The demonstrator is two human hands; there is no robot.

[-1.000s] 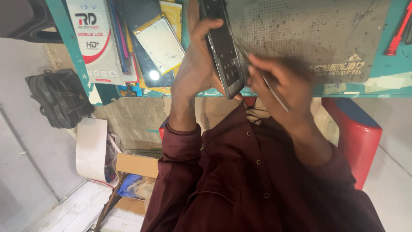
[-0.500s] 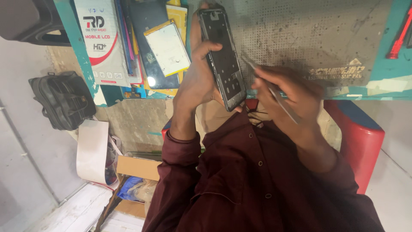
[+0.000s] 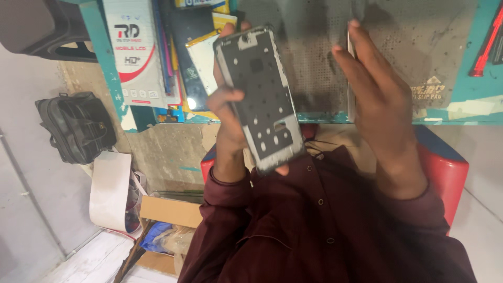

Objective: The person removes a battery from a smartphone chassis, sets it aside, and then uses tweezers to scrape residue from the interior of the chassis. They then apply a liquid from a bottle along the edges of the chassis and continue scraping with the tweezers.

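A: Going L to R, w/ the phone frame (image 3: 260, 99) as my landmark. What's far left of it?

B: I see a black bag (image 3: 77, 126) on the floor, well left of the frame. Below that bag a white curled sheet (image 3: 111, 191), then a cardboard box (image 3: 170, 210).

A: And nearer?

B: Just left of the frame, a white printed box (image 3: 137, 50) lies on the teal bench (image 3: 102, 57), w/ a stack of flat packs (image 3: 201, 63) between that box and the frame.

A: Left hand?

B: My left hand (image 3: 228, 112) grips the frame from behind, fingers curled round its left edge, one fingertip showing at the top and one under the bottom edge. Frame is held upright, slightly tilted, gray inner side w/ holes facing me, above the maroon shirt (image 3: 314, 230).

A: Right of the frame?

B: My right hand (image 3: 374, 102) is up, apart from the frame, fingers close together, pinching a thin metal tool (image 3: 349, 78) that runs vertically along them. Behind it the gray work mat (image 3: 419, 47). Farther right, a red-handled tool (image 3: 486, 44) on the mat's edge; below, a red stool (image 3: 445, 170).
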